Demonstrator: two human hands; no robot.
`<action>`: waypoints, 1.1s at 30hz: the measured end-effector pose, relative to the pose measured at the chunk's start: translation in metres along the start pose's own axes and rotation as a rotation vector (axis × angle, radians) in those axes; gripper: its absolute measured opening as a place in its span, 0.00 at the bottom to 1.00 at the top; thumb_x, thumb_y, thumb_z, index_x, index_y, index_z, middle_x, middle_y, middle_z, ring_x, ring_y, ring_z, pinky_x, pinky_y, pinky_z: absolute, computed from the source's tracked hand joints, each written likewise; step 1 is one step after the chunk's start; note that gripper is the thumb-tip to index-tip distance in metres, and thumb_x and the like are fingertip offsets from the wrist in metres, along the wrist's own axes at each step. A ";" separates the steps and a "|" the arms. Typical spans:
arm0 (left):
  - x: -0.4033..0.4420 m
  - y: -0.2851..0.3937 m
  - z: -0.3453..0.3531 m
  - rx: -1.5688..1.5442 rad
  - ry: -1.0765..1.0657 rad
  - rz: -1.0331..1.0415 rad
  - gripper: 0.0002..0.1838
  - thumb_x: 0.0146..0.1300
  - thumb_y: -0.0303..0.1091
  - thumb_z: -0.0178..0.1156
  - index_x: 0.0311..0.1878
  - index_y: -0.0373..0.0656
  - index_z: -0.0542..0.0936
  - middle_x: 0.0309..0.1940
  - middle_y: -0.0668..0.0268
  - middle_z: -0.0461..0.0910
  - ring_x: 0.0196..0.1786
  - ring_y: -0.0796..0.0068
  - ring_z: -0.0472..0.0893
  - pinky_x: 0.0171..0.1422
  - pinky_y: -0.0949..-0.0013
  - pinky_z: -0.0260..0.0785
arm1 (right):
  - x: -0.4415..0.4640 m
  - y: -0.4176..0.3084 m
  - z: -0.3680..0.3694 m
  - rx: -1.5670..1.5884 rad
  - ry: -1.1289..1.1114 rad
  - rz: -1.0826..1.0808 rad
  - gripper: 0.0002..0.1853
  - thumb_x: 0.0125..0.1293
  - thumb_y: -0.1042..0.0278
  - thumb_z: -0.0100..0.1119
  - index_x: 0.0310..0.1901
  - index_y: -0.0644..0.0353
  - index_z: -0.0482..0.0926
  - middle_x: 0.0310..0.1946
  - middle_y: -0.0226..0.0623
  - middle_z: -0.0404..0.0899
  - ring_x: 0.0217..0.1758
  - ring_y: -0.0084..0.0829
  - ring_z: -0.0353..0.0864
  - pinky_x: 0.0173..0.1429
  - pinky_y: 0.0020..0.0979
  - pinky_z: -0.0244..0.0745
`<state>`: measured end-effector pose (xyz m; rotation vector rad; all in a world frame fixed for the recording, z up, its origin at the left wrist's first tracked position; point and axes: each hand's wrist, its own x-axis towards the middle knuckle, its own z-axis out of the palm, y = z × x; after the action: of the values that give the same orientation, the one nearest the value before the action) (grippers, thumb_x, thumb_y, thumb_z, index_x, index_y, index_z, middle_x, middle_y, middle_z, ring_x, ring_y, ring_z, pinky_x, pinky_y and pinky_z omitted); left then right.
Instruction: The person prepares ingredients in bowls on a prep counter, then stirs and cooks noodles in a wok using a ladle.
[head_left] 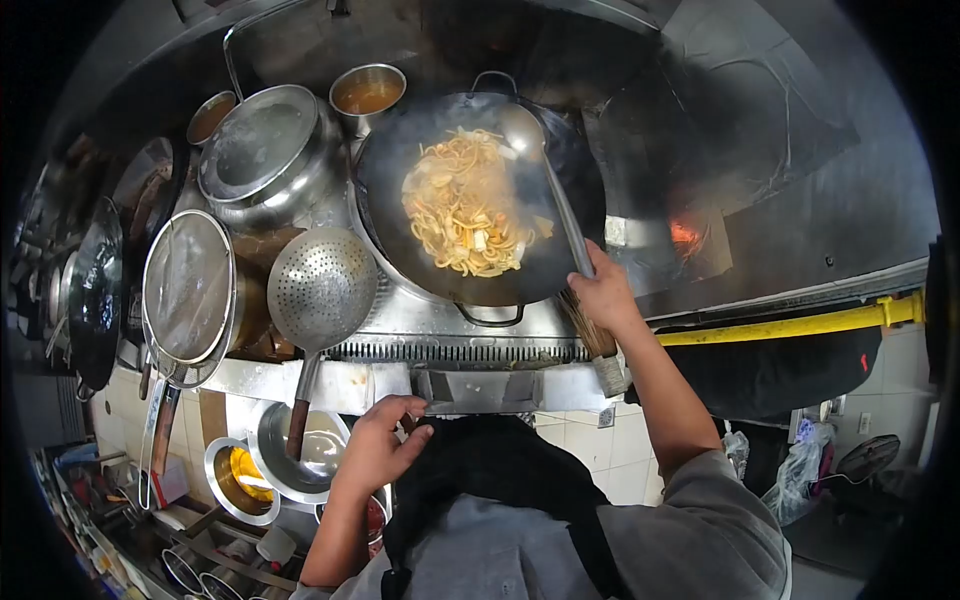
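A steaming wok [380, 215] sits on the stove, with noodles [465, 210] and pale vegetable pieces spread over its left and middle part. My right hand [603, 288] is closed around the handle of a metal wok ladle [560, 195]. The ladle's bowl rests near the wok's upper rim, just right of the noodles. My left hand [385, 440] hangs in front of the counter edge, loosely curled, thumb apart and nothing visible in it. Closest to it are the wooden handle of a perforated skimmer [322, 290] and a metal bowl [268, 440].
Left of the wok stand a lidded pot [262, 150], a fine strainer [188, 285] and containers of brownish liquid [368, 95]. A bamboo brush [597, 340] leans by my right wrist. Flame glows at the right burner [686, 235]. A yellow pipe [780, 325] runs along the front right.
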<state>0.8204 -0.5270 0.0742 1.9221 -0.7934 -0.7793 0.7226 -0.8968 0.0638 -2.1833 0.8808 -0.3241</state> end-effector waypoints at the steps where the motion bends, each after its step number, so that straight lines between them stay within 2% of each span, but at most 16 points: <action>1: 0.001 0.001 -0.002 0.000 -0.018 -0.003 0.17 0.58 0.30 0.69 0.50 0.39 0.80 0.42 0.58 0.82 0.42 0.59 0.83 0.43 0.64 0.75 | -0.005 -0.012 0.001 0.033 -0.066 0.125 0.33 0.60 0.72 0.60 0.69 0.65 0.66 0.29 0.40 0.81 0.23 0.27 0.77 0.30 0.31 0.75; 3: 0.000 -0.008 -0.002 0.010 -0.010 0.004 0.16 0.58 0.30 0.69 0.49 0.40 0.80 0.42 0.61 0.82 0.42 0.66 0.82 0.43 0.66 0.74 | -0.025 -0.035 -0.013 0.068 -0.127 0.252 0.33 0.60 0.74 0.59 0.70 0.61 0.67 0.28 0.36 0.80 0.21 0.24 0.76 0.28 0.29 0.73; 4: -0.002 -0.013 -0.002 0.017 0.003 0.011 0.15 0.58 0.29 0.69 0.49 0.41 0.80 0.42 0.65 0.82 0.42 0.73 0.81 0.44 0.69 0.73 | -0.043 -0.046 -0.028 0.068 -0.239 0.276 0.32 0.60 0.72 0.60 0.68 0.63 0.68 0.32 0.40 0.81 0.26 0.28 0.78 0.35 0.32 0.75; 5: -0.005 -0.016 -0.002 0.019 -0.001 0.016 0.15 0.58 0.29 0.69 0.49 0.41 0.80 0.42 0.65 0.82 0.42 0.73 0.81 0.44 0.69 0.73 | -0.055 -0.052 -0.041 0.068 -0.350 0.299 0.31 0.59 0.70 0.61 0.66 0.65 0.70 0.36 0.45 0.82 0.30 0.33 0.81 0.41 0.35 0.77; 10: -0.009 -0.021 0.000 -0.057 -0.004 -0.031 0.16 0.58 0.29 0.69 0.50 0.39 0.80 0.42 0.63 0.82 0.43 0.70 0.81 0.45 0.69 0.74 | -0.042 -0.033 -0.054 0.012 -0.261 0.161 0.31 0.58 0.71 0.62 0.66 0.61 0.71 0.45 0.46 0.83 0.48 0.36 0.82 0.57 0.36 0.74; 13: -0.007 -0.002 0.004 -0.035 -0.008 0.011 0.17 0.57 0.30 0.69 0.49 0.38 0.80 0.43 0.58 0.82 0.45 0.62 0.83 0.46 0.65 0.75 | 0.012 -0.018 -0.027 -0.101 -0.103 0.026 0.32 0.59 0.72 0.61 0.68 0.59 0.70 0.35 0.44 0.82 0.36 0.34 0.83 0.43 0.36 0.79; 15: -0.007 -0.003 0.007 -0.007 -0.001 0.051 0.18 0.57 0.30 0.69 0.50 0.39 0.80 0.42 0.60 0.82 0.44 0.65 0.83 0.46 0.66 0.75 | 0.035 -0.022 -0.011 0.364 -0.257 0.328 0.32 0.61 0.75 0.59 0.70 0.56 0.68 0.24 0.37 0.75 0.21 0.29 0.78 0.25 0.33 0.73; 18: -0.009 -0.001 0.011 0.040 -0.003 0.109 0.19 0.58 0.30 0.69 0.52 0.40 0.80 0.41 0.61 0.82 0.44 0.67 0.83 0.45 0.68 0.74 | 0.039 -0.023 0.012 0.433 -0.343 0.304 0.33 0.62 0.77 0.57 0.71 0.53 0.67 0.17 0.29 0.66 0.12 0.21 0.67 0.14 0.28 0.61; 19: -0.010 0.000 0.013 0.059 -0.008 0.107 0.19 0.57 0.30 0.69 0.52 0.40 0.79 0.41 0.60 0.82 0.44 0.66 0.83 0.44 0.68 0.75 | 0.039 -0.022 0.008 0.332 -0.452 0.287 0.35 0.61 0.75 0.58 0.72 0.54 0.65 0.22 0.39 0.75 0.20 0.31 0.78 0.25 0.34 0.74; 20: -0.010 0.001 0.014 0.076 -0.014 0.105 0.19 0.57 0.30 0.69 0.53 0.40 0.79 0.41 0.60 0.82 0.43 0.66 0.83 0.43 0.68 0.75 | 0.037 -0.010 0.009 0.333 -0.448 0.282 0.35 0.61 0.75 0.58 0.72 0.54 0.65 0.22 0.39 0.75 0.20 0.31 0.78 0.25 0.34 0.74; 22: -0.012 0.004 0.016 0.078 -0.011 0.105 0.19 0.58 0.30 0.69 0.52 0.40 0.80 0.41 0.60 0.82 0.43 0.66 0.83 0.42 0.68 0.75 | 0.028 0.026 0.010 -0.123 -0.254 -0.467 0.36 0.59 0.72 0.58 0.73 0.55 0.64 0.34 0.50 0.83 0.37 0.43 0.86 0.44 0.40 0.80; 23: -0.012 0.005 0.017 0.078 -0.011 0.097 0.18 0.58 0.30 0.69 0.52 0.40 0.80 0.41 0.60 0.82 0.42 0.67 0.83 0.40 0.68 0.74 | 0.015 0.020 -0.013 -0.248 -0.338 -0.351 0.38 0.60 0.69 0.58 0.74 0.49 0.61 0.49 0.56 0.81 0.52 0.50 0.82 0.60 0.42 0.75; 27: -0.021 -0.009 0.019 0.123 0.051 0.108 0.17 0.58 0.31 0.69 0.50 0.40 0.80 0.40 0.60 0.82 0.40 0.67 0.83 0.41 0.68 0.74 | -0.039 -0.036 -0.096 -1.033 -0.428 -0.186 0.40 0.63 0.65 0.58 0.75 0.30 0.55 0.52 0.48 0.81 0.41 0.51 0.85 0.49 0.45 0.82; 30: -0.030 -0.022 0.015 0.072 0.082 0.012 0.15 0.58 0.31 0.69 0.48 0.39 0.80 0.39 0.60 0.82 0.38 0.67 0.82 0.41 0.67 0.73 | -0.080 -0.021 -0.120 -1.040 -0.331 -0.244 0.39 0.62 0.66 0.59 0.74 0.31 0.58 0.51 0.46 0.81 0.36 0.53 0.85 0.45 0.46 0.83; 32: -0.034 -0.025 0.012 0.091 0.095 -0.034 0.17 0.57 0.34 0.69 0.49 0.40 0.80 0.40 0.56 0.82 0.37 0.56 0.82 0.45 0.59 0.75 | -0.098 -0.007 -0.118 -0.579 -0.289 -0.085 0.36 0.62 0.69 0.59 0.73 0.38 0.63 0.56 0.52 0.79 0.43 0.57 0.84 0.52 0.46 0.81; 33: -0.036 -0.026 0.011 0.087 0.116 -0.040 0.17 0.57 0.34 0.69 0.49 0.40 0.80 0.40 0.56 0.82 0.37 0.56 0.82 0.45 0.59 0.75 | -0.100 0.014 -0.103 -0.344 -0.265 -0.178 0.36 0.61 0.70 0.60 0.72 0.44 0.64 0.58 0.53 0.78 0.47 0.54 0.84 0.54 0.43 0.80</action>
<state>0.7963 -0.4942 0.0539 2.0464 -0.7303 -0.6601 0.5938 -0.8921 0.1284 -2.5558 0.6302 0.0395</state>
